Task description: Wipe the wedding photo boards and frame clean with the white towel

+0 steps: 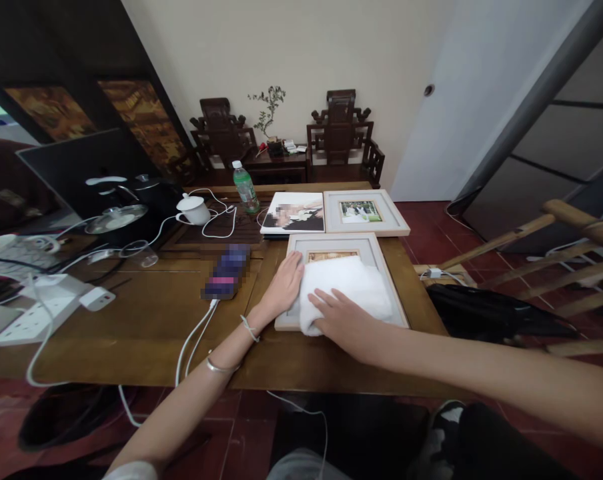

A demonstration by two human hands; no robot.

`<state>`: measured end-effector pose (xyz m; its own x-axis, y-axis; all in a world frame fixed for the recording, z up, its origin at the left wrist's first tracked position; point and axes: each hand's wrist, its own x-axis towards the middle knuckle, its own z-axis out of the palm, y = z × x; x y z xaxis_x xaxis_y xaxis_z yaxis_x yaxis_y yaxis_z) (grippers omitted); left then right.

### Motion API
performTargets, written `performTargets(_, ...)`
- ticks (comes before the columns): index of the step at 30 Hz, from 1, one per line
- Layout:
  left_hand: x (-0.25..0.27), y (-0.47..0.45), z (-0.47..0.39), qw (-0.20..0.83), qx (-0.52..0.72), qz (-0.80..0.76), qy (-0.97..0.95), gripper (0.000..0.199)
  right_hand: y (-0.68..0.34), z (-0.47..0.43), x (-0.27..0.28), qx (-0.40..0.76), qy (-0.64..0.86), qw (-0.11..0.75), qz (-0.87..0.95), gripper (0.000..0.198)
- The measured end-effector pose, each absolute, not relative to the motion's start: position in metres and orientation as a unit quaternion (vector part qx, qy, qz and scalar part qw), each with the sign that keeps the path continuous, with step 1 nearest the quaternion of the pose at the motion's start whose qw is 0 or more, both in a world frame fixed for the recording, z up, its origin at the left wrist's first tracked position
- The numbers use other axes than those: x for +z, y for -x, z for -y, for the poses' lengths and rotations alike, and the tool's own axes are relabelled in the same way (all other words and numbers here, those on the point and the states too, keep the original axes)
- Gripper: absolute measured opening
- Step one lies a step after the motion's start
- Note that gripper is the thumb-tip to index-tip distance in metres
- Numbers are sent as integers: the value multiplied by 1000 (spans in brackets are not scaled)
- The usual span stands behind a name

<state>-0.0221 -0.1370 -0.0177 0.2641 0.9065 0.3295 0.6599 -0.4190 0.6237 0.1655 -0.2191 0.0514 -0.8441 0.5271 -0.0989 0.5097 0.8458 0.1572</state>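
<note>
A light-wood picture frame [383, 257] lies flat near the table's front edge, its picture mostly covered by a folded white cloth [354, 283]. My left hand [285, 283] rests on the left rim of this frame, fingers stretched out and lying flat. My right hand [344, 323] presses on the cloth's near left part, its fingers bent over the fabric; the thumb is hidden. Just behind lies a second framed picture [361, 211] showing figures on grass. Beside it on the left is a white-edged photo panel [294, 213], partly blurred out.
A phone [226, 272] with a white cable lies left of my left arm. Further left are a power strip [39, 310], a lidded white cup [193, 210], a glass pot [117, 219] and a green-labelled bottle [245, 187]. A wooden chair [526, 267] stands to the right.
</note>
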Motion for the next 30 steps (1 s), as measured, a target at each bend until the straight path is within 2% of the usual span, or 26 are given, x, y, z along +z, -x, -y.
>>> performTargets(6,-27,25,133,118,305,-485,-811,45,-199,226,59,75,-334,126,-931,28)
performTargets(11,-33,27,131,110,315,-479,-812,56,-182,229,58,93,-340,100,-930,25)
performTargets(19,-30,29,129,133,315,-490,-802,50,-144,216,48,95,-275,53,-955,25)
performTargets(27,-32,32,128,125,317,-472,-813,51,-216,236,54,138,-373,133,-908,21)
performTargets(30,-34,32,127,119,313,-464,-820,53,-243,240,56,162,-414,130,-886,19)
